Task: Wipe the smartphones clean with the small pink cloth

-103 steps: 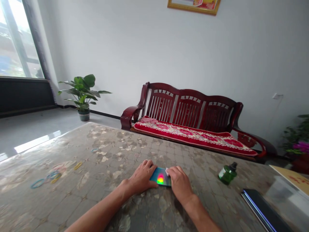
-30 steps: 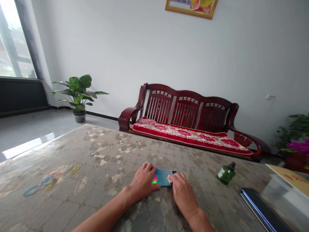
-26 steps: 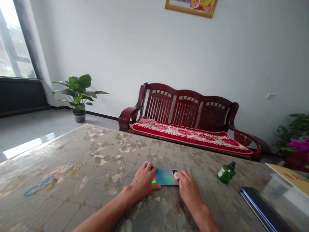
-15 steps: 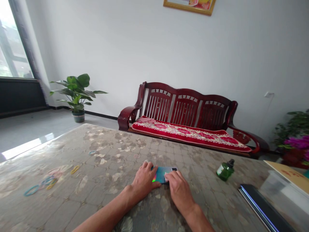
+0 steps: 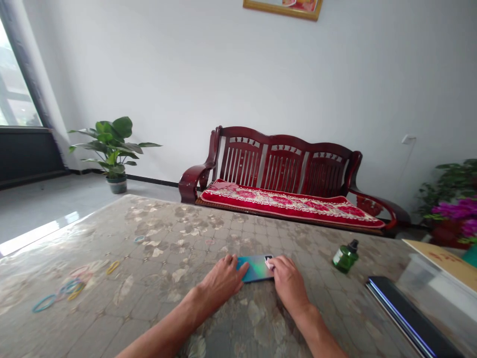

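A smartphone (image 5: 256, 269) with a shiny blue-green back lies back side up on the patterned table cover. My left hand (image 5: 224, 277) grips its left end, the thumb on the back and the fingers along the far edge. At the right end, my right hand (image 5: 288, 281) pinches a small white wad (image 5: 269, 264), tissue or cloth, against the back beside the dark camera block (image 5: 267, 258). My right fingers are curled closed, and they cover part of the wad and the phone's right edge.
To the right stand a green pump bottle (image 5: 345, 257), a dark flat laptop-like stack (image 5: 404, 313) and a clear plastic box (image 5: 432, 283). Colored bands (image 5: 69, 287) lie at left. A red wooden bench (image 5: 283, 164) stands beyond the table (image 5: 156, 298).
My right hand has slid right with the white wad, from the middle of the phone's back to its camera end. More of the back shows. The view has shifted slightly.
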Demonstrator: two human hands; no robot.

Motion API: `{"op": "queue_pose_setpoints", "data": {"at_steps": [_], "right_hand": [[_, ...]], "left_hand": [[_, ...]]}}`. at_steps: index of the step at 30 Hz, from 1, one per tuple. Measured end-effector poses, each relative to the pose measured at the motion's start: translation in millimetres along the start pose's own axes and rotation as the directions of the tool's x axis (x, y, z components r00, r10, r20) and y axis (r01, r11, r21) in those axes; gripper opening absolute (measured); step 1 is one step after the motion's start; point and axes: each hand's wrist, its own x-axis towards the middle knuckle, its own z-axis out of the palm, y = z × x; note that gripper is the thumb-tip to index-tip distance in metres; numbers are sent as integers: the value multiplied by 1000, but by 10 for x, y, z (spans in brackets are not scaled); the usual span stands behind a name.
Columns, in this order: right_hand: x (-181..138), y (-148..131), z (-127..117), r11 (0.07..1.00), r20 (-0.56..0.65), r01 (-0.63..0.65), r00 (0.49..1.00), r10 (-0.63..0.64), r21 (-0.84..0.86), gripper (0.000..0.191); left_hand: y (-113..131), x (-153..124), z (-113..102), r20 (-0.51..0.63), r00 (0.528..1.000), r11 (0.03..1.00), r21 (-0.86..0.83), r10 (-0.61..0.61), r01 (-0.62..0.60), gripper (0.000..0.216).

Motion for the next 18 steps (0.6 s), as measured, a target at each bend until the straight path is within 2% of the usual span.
{"op": "queue_pose_setpoints", "data": {"at_steps": [3,7,12,18], "right_hand": [[53,37,-46,1000,-43,10,999,-10,4,30],[115,30,-143,999,-140,51,989,-53,-20,29],[130,-135,-192,977,-224,210,951,-213,-36,26],[123,-414,-146,921,-209,389,900,-382,-7,33]], "left_hand": [[-10,28,23,-23,1000,1000,-20,1,-1,32],[-44,61,-49,-11,1000,990,-143,19,-21,20],[-64,60,-116,22,999,964,-265,-25,30,22],[-94,89,-10,-4,997,933,-354,-73,66,27]]}}
